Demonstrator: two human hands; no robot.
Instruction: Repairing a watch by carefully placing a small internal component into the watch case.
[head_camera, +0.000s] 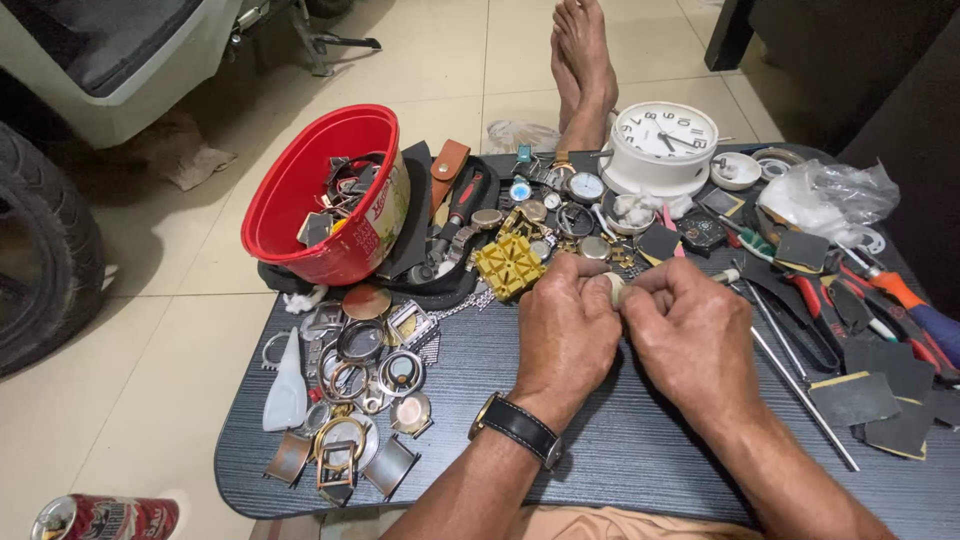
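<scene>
My left hand (565, 330) and my right hand (690, 335) meet above the middle of a small dark table (620, 450). Both pinch one small pale round part (617, 288) between their fingertips; most of it is hidden by the fingers. A black-strapped wristwatch (518, 430) sits on my left wrist. Just beyond the hands lie a yellow plastic holder block (508, 265) and several loose watch heads (585, 187).
A red bucket (300, 190) of watch parts stands tilted at the table's back left. Watch cases and rings (360, 385) lie front left. A white alarm clock (662, 143) stands at the back, screwdrivers and dark sanding pieces (870, 385) at the right. Bare feet (583, 60) rest beyond; a can (105, 518) lies on the floor.
</scene>
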